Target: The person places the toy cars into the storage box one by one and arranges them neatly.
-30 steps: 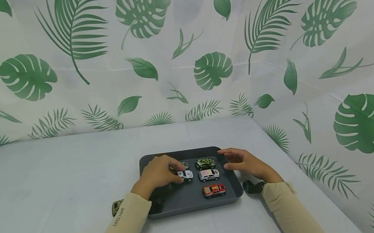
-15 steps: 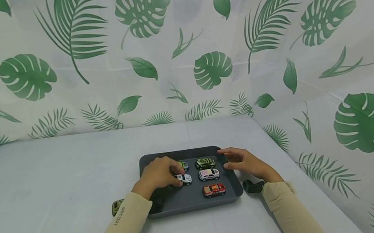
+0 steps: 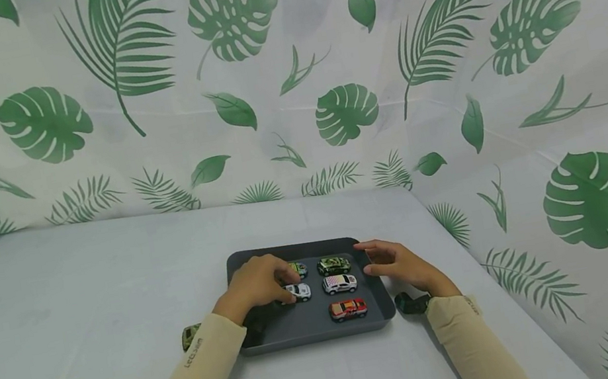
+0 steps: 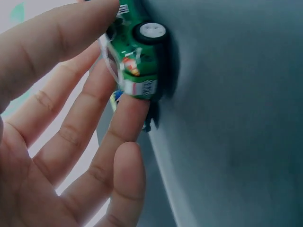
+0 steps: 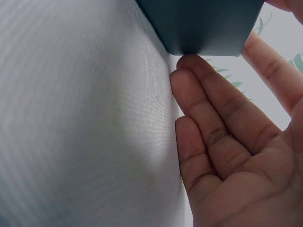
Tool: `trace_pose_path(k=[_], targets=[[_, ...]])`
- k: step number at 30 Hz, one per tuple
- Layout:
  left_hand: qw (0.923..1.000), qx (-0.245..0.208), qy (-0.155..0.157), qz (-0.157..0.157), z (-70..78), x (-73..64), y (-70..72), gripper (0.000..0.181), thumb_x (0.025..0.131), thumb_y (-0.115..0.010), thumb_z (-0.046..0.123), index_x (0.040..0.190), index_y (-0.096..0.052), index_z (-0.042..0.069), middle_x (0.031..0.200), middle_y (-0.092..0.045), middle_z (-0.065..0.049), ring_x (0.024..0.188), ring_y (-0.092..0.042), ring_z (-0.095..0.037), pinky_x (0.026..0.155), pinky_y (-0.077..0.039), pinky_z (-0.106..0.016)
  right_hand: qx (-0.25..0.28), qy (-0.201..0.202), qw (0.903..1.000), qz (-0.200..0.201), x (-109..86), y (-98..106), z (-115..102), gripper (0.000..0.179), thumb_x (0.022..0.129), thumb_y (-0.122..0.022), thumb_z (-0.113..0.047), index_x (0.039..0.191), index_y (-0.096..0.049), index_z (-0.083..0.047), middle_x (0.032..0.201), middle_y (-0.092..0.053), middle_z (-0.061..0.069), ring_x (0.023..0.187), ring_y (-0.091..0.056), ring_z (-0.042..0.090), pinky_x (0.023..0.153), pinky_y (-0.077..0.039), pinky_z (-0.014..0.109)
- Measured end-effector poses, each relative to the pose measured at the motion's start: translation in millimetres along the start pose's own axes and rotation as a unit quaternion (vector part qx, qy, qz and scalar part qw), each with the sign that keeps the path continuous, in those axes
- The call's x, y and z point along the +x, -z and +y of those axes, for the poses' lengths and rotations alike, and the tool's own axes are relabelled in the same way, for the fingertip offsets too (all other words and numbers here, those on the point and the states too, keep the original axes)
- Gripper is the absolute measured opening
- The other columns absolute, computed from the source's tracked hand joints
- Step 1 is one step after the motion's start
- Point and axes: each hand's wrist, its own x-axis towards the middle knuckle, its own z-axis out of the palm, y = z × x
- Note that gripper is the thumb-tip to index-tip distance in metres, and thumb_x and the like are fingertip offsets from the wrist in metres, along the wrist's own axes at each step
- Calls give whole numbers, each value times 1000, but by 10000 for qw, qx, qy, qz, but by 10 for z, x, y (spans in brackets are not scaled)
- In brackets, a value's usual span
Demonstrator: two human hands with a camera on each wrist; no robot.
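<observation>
My left hand point(image 3: 259, 281) reaches over the dark grey tray point(image 3: 316, 333) and pinches a small toy car point(image 3: 300, 292) between thumb and fingers. Its nose looks white in the head view; the left wrist view shows a green side on the toy car point(image 4: 137, 61) with a white-hubbed wheel, low over the tray floor. The fingers hide part of it. My right hand point(image 3: 404, 264) lies at the tray's right end, thumb and index finger at the rim. In the right wrist view, the other fingers point(image 5: 189, 94) extend beside the outer wall, loosely straight.
Also in the tray are a camouflage toy car point(image 3: 334, 266), a white-and-pink one point(image 3: 339, 284), a red one point(image 3: 348, 310) and a partly hidden blue-green one point(image 3: 299, 270). Another camouflage car point(image 3: 190, 336) sits on the table left of the tray, partly behind my sleeve.
My left hand has shifted the held toy car slightly left and toward me, uncovering more of the blue-green car behind it. The right hand has stayed still.
</observation>
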Motion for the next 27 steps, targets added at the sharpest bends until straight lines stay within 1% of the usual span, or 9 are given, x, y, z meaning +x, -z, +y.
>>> trace_pose_path(k=[3,7,10,14,17,22,24,27], targets=[[9999,-72,-100,-11,-10,-16,52,29,83,-96,15,109,-85,20,108,-80,6,106,-73,-17,102,-55,-49,8,7,10000,-7,-1,2,-1,59,102,-73,-10,156,-52,4,148,-59,31,134,-60,46,110,-53,56],[9986,-272,-427,-145,-47,-29,132,29,87,-92,12,115,-84,14,112,-79,3,100,-73,-16,96,-58,-45,39,40,10000,-41,-2,5,-3,60,102,-73,-10,156,-52,5,149,-58,31,135,-60,47,109,-53,55],[9959,-507,-659,-343,-71,-36,184,30,90,-89,10,119,-82,9,116,-79,-1,102,-73,-18,92,-59,-40,49,58,10000,-49,-3,6,1,60,102,-73,-11,156,-52,5,147,-59,31,133,-61,46,108,-54,55],[9906,-890,-859,-577,-105,-59,248,33,92,-86,8,124,-79,3,121,-77,-6,108,-73,-24,91,-61,-38,100,76,9999,-61,-1,12,15,61,102,-74,-10,156,-51,5,148,-59,31,133,-61,46,108,-54,54],[9866,-1077,-994,-710,-143,-79,296,35,93,-85,6,127,-77,0,125,-76,-10,114,-73,-27,93,-61,-38,139,76,9999,-65,1,15,23,61,102,-74,-10,156,-51,5,148,-58,31,133,-60,46,108,-54,54],[9834,-1204,-1040,-875,-194,-105,369,39,96,-83,8,133,-74,1,133,-73,-13,126,-69,-32,103,-58,-43,130,71,9999,-62,2,17,26,61,102,-74,-11,156,-51,5,149,-58,31,134,-60,46,109,-53,56],[9814,-1289,-1064,-939,-205,-115,394,41,97,-82,9,135,-73,0,136,-72,-15,128,-68,-33,105,-57,-44,127,64,9999,-65,0,17,28,61,102,-74,-11,156,-51,4,150,-58,31,134,-60,46,109,-53,56],[9772,-1422,-1187,-1034,-218,-137,434,42,98,-81,10,137,-71,-2,137,-71,-19,127,-69,-32,104,-58,-43,127,57,9999,-64,-3,18,31,62,101,-74,-12,156,-51,4,149,-58,31,134,-60,45,109,-53,56]])
